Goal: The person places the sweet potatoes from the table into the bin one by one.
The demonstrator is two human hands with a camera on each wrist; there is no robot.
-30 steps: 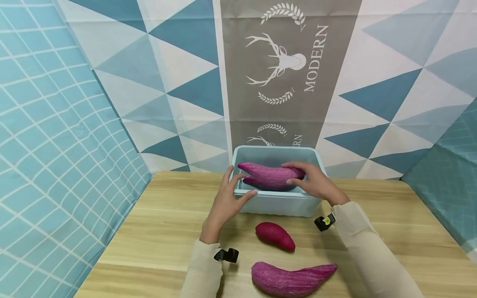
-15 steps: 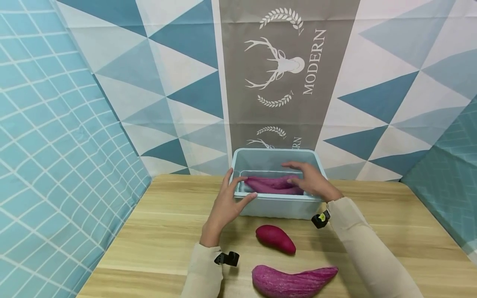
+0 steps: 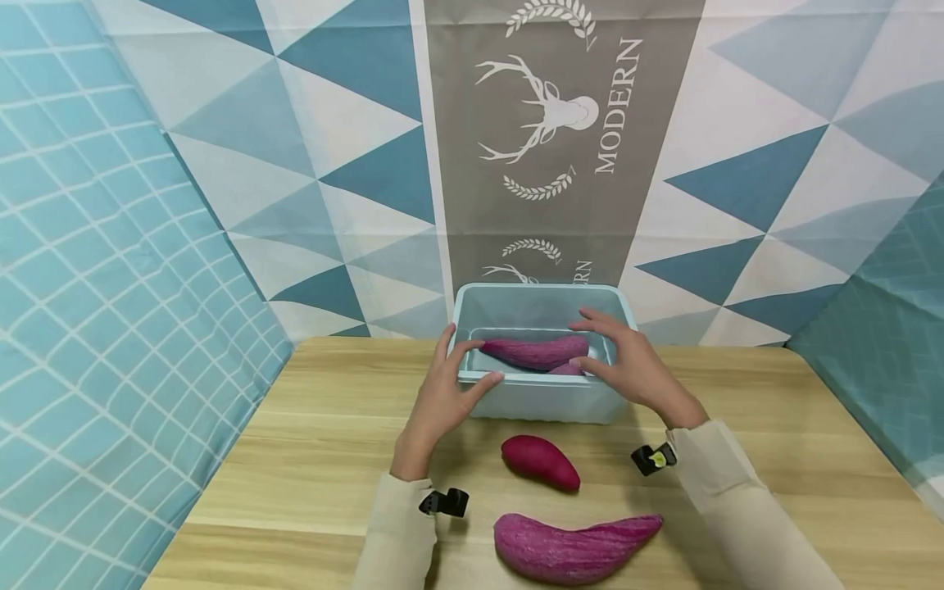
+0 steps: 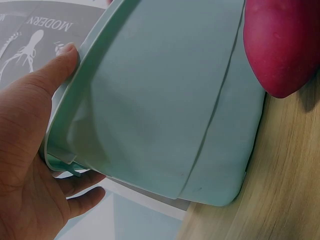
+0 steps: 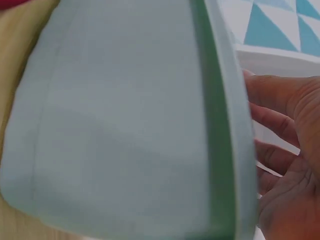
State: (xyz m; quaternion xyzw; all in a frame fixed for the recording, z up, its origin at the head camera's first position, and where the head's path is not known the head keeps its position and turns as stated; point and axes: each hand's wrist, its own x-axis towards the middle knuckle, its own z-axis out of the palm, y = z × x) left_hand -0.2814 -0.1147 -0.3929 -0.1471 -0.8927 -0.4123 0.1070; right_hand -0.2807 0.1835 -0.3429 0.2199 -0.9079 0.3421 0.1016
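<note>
A light blue plastic bin (image 3: pixel 549 401) stands at the back of the table. My left hand (image 3: pixel 445 393) holds its front left corner; in the left wrist view the thumb lies at the rim of the bin (image 4: pixel 150 100) and fingers reach round the side. Inside lies a streaky purple eggplant (image 3: pixel 534 352), with part of another eggplant (image 3: pixel 566 369) showing in front of it; the front wall hides the rest. My right hand (image 3: pixel 637 365) is over the bin's right end, fingers spread, holding nothing. In the right wrist view, its fingers (image 5: pixel 272 120) show past the rim.
A smooth crimson sweet potato (image 3: pixel 541 461) lies on the wooden table (image 3: pixel 332 459) just in front of the bin. Nearer the front is one more curved purple eggplant (image 3: pixel 575 551). A patterned cloth backdrop (image 3: pixel 369 164) rises right behind the bin.
The right hand has lowered an eggplant into the bin, let it go, and drawn up and slightly right. The left hand has stayed at the bin's corner.
</note>
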